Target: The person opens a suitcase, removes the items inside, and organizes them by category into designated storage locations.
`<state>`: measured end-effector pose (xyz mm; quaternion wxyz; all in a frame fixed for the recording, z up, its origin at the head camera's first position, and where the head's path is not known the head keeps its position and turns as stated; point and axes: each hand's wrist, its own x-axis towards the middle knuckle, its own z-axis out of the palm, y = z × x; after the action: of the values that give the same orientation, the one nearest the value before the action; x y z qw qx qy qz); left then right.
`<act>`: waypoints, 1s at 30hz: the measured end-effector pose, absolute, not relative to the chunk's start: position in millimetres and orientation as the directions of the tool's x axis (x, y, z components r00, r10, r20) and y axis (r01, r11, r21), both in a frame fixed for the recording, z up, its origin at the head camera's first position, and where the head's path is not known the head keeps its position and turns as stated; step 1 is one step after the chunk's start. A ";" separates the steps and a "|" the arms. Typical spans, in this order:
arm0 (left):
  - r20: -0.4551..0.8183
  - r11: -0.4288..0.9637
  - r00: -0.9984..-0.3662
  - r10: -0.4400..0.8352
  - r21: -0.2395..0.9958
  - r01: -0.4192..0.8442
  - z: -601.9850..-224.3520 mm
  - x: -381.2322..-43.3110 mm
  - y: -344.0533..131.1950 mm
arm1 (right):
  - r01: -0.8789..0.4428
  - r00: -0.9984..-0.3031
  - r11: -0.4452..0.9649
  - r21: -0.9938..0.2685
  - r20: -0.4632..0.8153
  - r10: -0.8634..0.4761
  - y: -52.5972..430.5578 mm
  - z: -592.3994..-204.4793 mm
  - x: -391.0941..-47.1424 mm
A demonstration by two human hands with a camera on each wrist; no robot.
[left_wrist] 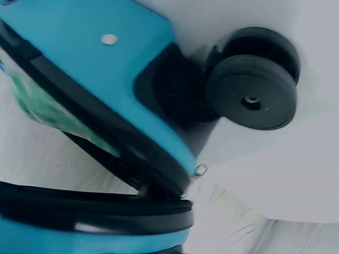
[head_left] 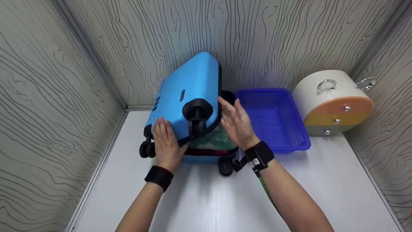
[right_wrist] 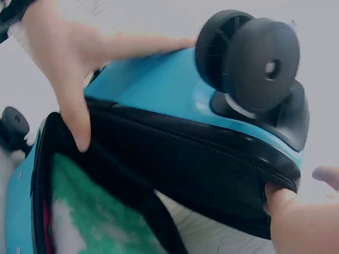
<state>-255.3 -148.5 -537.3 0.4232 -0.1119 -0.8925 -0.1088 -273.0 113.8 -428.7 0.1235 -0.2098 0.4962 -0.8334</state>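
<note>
A small bright blue wheeled suitcase [head_left: 190, 77] stands partly open, its lid tilted up. Across the outside of the lid's near left corner lie the straight fingers of my left hand [head_left: 165, 145]; the right wrist view shows that hand's thumb [right_wrist: 77, 119] at the lid's inner edge. Fingertips of my right hand [head_left: 238, 125] touch the lid's right edge, by the zipper [right_wrist: 212, 148]. Green and white cloth [right_wrist: 100, 222] shows in the lower half. A black wheel [head_left: 197, 112] juts from the lid's corner. The left wrist view shows the hinge side, without the left hand.
Right of the suitcase sits a blue plastic basket [head_left: 301, 135]. Beyond it stands a cream rounded box [head_left: 317, 85] with orange, yellow and grey drawers and clear handles. Wood-patterned walls [head_left: 257, 42] enclose the white table [head_left: 199, 199].
</note>
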 end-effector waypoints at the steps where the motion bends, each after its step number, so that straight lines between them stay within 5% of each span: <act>1: 0.792 0.952 -0.604 0.085 0.114 0.284 -538.6 -256.1 -150.8 | -0.018 -0.870 -0.476 -0.879 0.249 -0.426 111.5 -427.7 -272.1; 5: 0.796 0.930 -0.606 0.017 0.211 0.302 -536.4 -257.6 -163.2 | -0.165 -0.842 -0.321 -0.933 0.303 -0.446 106.9 -432.3 -268.6; 8: 0.762 0.902 -0.646 -0.041 0.306 0.304 -529.6 -257.6 -173.8 | -0.329 -0.852 0.057 -0.942 0.270 -0.448 110.3 -451.8 -264.1; 11: 0.704 0.866 -0.698 -0.129 0.423 0.266 -521.6 -257.4 -183.5 | -0.480 -0.852 0.499 -0.721 0.247 -0.462 119.0 -487.2 -256.5; 14: 0.637 0.816 -0.739 -0.219 0.535 0.220 -516.0 -257.0 -192.3 | -0.561 -0.828 0.715 -0.417 0.277 -0.488 130.4 -528.1 -245.4; 18: 0.592 0.742 -0.748 -0.301 0.638 0.206 -512.3 -258.2 -205.3 | -0.551 -0.824 0.792 -0.265 0.326 -0.464 141.9 -571.3 -228.7; 23: 0.542 0.598 -0.736 -0.405 0.766 0.235 -510.9 -261.7 -224.6 | -0.520 -0.835 0.808 -0.277 0.364 -0.413 143.8 -604.0 -209.1; 26: 0.521 0.550 -0.735 -0.434 0.799 0.242 -512.7 -263.6 -237.7 | -0.476 -0.872 0.773 -0.419 0.338 -0.354 140.1 -616.7 -196.7; 30: 0.491 0.460 -0.742 -0.457 0.844 0.275 -512.6 -261.5 -252.5 | -0.248 -0.968 0.545 -0.801 0.178 -0.179 134.6 -621.7 -184.9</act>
<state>-261.5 -252.5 -512.6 0.3543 0.0585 -0.7775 -0.5163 -184.9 134.6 -621.7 -0.0374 -0.1214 0.8781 -0.4614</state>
